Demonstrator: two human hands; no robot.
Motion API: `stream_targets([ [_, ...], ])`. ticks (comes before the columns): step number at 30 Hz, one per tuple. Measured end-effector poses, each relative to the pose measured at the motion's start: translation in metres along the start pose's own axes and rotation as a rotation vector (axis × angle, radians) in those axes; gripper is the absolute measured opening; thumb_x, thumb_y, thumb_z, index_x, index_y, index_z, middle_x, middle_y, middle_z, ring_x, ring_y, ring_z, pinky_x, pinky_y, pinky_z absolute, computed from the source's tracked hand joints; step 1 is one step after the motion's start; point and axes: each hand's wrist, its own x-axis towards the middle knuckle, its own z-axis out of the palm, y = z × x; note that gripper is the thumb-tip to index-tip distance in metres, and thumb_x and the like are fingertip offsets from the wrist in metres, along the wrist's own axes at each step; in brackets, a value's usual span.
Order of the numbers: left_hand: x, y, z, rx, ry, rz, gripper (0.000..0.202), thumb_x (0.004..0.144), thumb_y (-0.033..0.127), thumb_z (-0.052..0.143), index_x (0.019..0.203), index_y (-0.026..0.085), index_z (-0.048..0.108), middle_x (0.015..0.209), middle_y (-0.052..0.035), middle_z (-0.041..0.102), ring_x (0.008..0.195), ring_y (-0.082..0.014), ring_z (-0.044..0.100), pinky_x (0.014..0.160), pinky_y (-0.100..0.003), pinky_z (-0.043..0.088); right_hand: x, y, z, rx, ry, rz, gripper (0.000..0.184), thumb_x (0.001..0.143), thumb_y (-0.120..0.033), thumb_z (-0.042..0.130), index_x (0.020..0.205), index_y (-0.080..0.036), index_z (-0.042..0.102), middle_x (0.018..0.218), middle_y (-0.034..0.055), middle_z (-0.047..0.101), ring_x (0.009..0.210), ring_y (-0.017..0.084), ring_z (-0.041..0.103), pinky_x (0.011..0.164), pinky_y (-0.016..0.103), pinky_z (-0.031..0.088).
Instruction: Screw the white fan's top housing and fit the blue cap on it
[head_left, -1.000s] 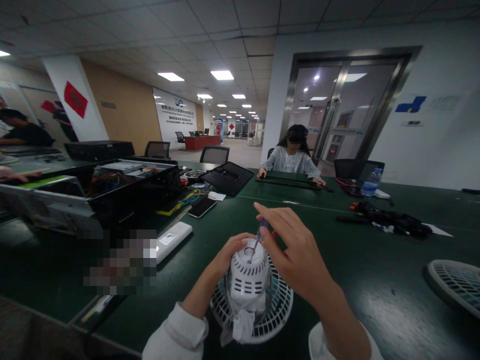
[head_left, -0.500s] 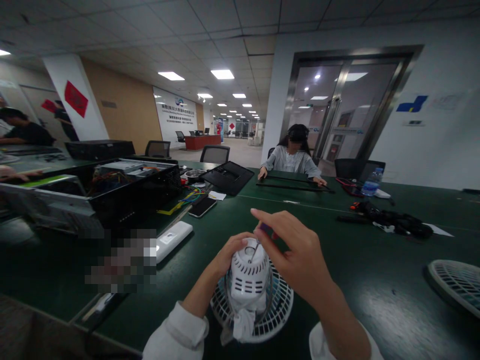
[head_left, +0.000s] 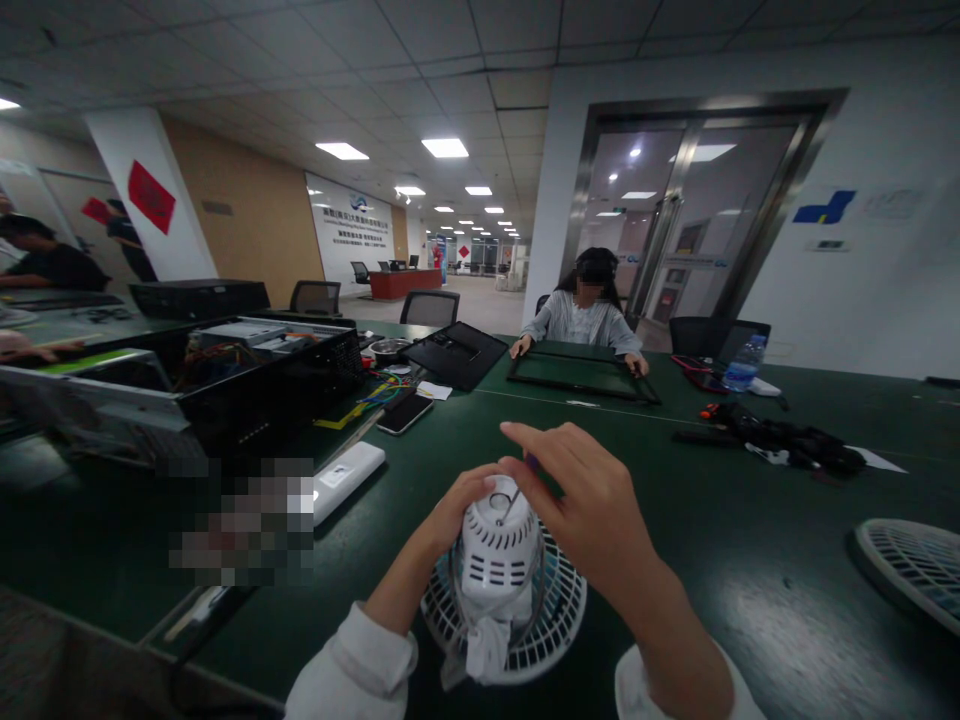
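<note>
The white wall sign (head_left: 352,232), left of the frame's upper middle, partly reads "大数据科技有限公司"; its smaller lines are illegible. Lettering on the red diamond (head_left: 151,198), upper left, and glass door (head_left: 686,250), upper right, cannot be read.

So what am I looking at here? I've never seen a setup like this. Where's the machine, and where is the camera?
There is no machine at work here, just a person's two bare hands. Every picture comes from one camera worn on the head, looking forward and down.

The left hand steadies a small white fan, which rests grille down on a green table. The right hand holds a thin screwdriver, its tip at the fan's housing and its handle mostly hidden by the fingers.

To the left lie a phone and an open computer case; to the right, another round grille, partly cut off. Across the table, someone else holds a black frame.
</note>
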Motion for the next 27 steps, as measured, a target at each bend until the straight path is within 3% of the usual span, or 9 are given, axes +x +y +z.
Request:
stream_targets([
  [2,0.0003,-0.0006,0.0000,-0.003,0.007,-0.006,0.023,0.066,0.032,0.059,0.079,0.016,0.068,0.079,-0.0019,0.068,0.075,-0.0191,0.058,0.073,-0.029,0.042,0.0001,0.0014,0.0040,-0.097,0.023,0.006,0.025,0.087,-0.028,0.049,0.095,-0.010,0.063,0.067,0.0059,0.061,0.062,0.017,0.051,0.057,0.030,0.043],
  [5,-0.0004,0.0002,0.0011,-0.003,0.012,-0.017,0.024,0.066,0.033,0.059,0.080,0.015,0.068,0.080,-0.0023,0.068,0.076,-0.0197,0.058,0.073,-0.029,0.042,-0.0001,0.0020,0.0052,-0.170,-0.045,0.058,0.032,0.087,-0.032,0.047,0.105,-0.010,0.061,0.072,0.0079,0.061,0.069,0.020,0.053,0.061,0.033,0.045],
  [9,-0.0023,0.0028,0.0037,-0.009,0.006,-0.027,0.029,0.066,0.033,0.058,0.085,0.015,0.068,0.081,-0.0033,0.068,0.078,-0.0209,0.058,0.074,-0.030,0.042,-0.0014,0.0016,0.0020,-0.081,-0.233,0.103,0.038,0.087,-0.017,0.034,0.120,-0.012,0.052,0.102,0.0143,0.059,0.093,0.023,0.054,0.073,0.037,0.048],
  [11,-0.0030,0.0043,0.0047,-0.009,0.010,-0.025,0.029,0.066,0.034,0.058,0.086,0.015,0.068,0.081,-0.0031,0.068,0.079,-0.0209,0.058,0.075,-0.029,0.042,-0.0020,0.0011,0.0017,-0.022,-0.253,0.091,0.042,0.085,-0.013,0.030,0.122,-0.013,0.050,0.106,0.0145,0.057,0.096,0.022,0.055,0.075,0.038,0.049],
  [16,-0.0027,0.0060,0.0043,-0.010,0.027,-0.025,0.024,0.065,0.032,0.059,0.081,0.016,0.068,0.078,-0.0021,0.068,0.074,-0.0202,0.058,0.071,-0.029,0.043,-0.0014,-0.0010,0.0056,0.087,-0.141,0.094,0.036,0.087,-0.017,0.034,0.120,-0.015,0.048,0.095,0.0092,0.063,0.082,0.017,0.060,0.071,0.031,0.050],
  [21,-0.0015,0.0052,0.0028,-0.017,-0.009,-0.014,0.023,0.066,0.031,0.059,0.079,0.015,0.068,0.081,-0.0025,0.069,0.076,-0.0194,0.058,0.073,-0.028,0.042,-0.0001,0.0005,0.0052,0.017,-0.048,0.086,0.023,0.087,-0.026,0.046,0.102,-0.014,0.056,0.083,0.0077,0.065,0.074,0.018,0.060,0.065,0.031,0.049],
  [25,-0.0004,0.0035,0.0019,-0.022,-0.058,-0.019,0.029,0.069,0.032,0.057,0.089,0.014,0.067,0.084,-0.0048,0.068,0.079,-0.0215,0.059,0.078,-0.032,0.042,0.0015,0.0017,-0.0012,0.081,-0.040,0.051,0.030,0.087,-0.016,0.040,0.115,-0.011,0.052,0.092,0.0093,0.065,0.084,0.017,0.059,0.073,0.031,0.049],
  [27,0.0003,0.0018,0.0007,-0.019,-0.066,-0.023,0.031,0.069,0.033,0.056,0.091,0.013,0.066,0.085,-0.0058,0.068,0.080,-0.0224,0.060,0.080,-0.033,0.042,0.0021,0.0017,-0.0028,0.087,-0.021,0.030,0.029,0.087,-0.014,0.041,0.113,-0.012,0.053,0.090,0.0083,0.065,0.082,0.016,0.059,0.071,0.029,0.049],
])
